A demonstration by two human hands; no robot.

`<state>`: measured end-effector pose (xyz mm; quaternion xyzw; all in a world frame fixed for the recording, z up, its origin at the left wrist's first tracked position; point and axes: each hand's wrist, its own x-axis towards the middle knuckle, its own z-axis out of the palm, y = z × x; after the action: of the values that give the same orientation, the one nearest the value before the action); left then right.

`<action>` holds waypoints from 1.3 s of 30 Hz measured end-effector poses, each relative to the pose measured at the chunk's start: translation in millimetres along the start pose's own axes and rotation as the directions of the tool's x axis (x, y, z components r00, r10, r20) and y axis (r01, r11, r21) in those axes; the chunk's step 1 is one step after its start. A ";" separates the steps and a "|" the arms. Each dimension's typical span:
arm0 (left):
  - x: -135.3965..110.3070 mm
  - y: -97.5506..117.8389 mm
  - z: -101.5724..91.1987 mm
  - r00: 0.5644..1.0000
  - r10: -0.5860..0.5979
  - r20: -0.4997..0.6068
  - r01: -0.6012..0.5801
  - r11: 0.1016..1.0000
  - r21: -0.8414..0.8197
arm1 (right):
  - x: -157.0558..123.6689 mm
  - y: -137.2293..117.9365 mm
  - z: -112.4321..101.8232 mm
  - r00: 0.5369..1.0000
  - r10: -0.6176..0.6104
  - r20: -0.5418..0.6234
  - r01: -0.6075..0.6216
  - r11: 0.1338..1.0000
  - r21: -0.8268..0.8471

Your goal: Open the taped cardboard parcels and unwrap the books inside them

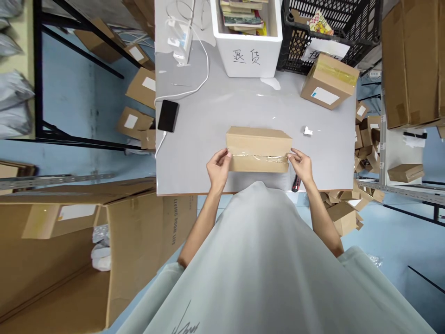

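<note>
A taped brown cardboard box point(259, 148) lies near the front edge of the grey table point(208, 130). My left hand point(219, 167) grips the box's left end, fingers curled round the corner. At the right end, my right hand point(301, 164) pinches the box's edge. Clear tape runs across the box's near face. A red and black tool point(295, 183), partly hidden, lies just under my right hand at the table edge.
A black phone point(168, 115) on a white cable lies at the left. A white foam bin point(248, 35) of books, a black crate point(330, 28) and a labelled parcel point(329, 81) stand at the back. Large cartons point(86, 250) stand on the floor to the left.
</note>
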<state>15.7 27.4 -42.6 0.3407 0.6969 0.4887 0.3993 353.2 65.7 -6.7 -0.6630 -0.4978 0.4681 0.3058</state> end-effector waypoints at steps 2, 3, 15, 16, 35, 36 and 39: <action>2.9 -6.8 5.0 0.999 -0.041 -0.001 0.041 0.999 0.019 | 3.1 7.3 8.0 0.999 0.029 -0.013 -0.029 1.000 0.009; 2.8 -10.3 6.7 0.998 -0.062 -0.001 0.062 0.998 0.023 | 3.1 10.5 12.0 0.999 0.046 -0.025 -0.045 0.999 0.019; -10.3 -2.5 -1.0 0.986 -0.137 -0.093 0.142 0.988 0.054 | -5.6 -0.1 5.0 0.981 0.079 -0.175 -0.116 0.971 -0.210; -8.1 -5.3 0.4 0.985 -0.152 -0.087 0.158 0.985 0.072 | -1.3 2.5 6.3 0.981 0.085 -0.173 -0.124 0.967 -0.224; -24.4 -69.9 -6.6 0.927 -0.334 0.172 0.348 0.936 -0.059 | -45.7 69.4 15.2 0.953 0.198 0.230 -0.207 0.978 0.014; -17.9 -68.1 -6.1 0.930 -0.322 0.179 0.336 0.940 -0.057 | -42.9 69.2 16.1 0.961 0.184 0.208 -0.187 0.982 -0.007; 6.1 -60.6 -1.9 0.943 -0.240 0.233 0.262 0.963 -0.067 | -33.9 68.6 16.5 0.971 0.143 0.192 -0.127 0.987 -0.097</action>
<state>6.2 14.3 -101.3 0.2819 0.6610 0.4258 0.5498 361.4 10.8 -61.9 -0.6576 -0.4988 0.5303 0.1938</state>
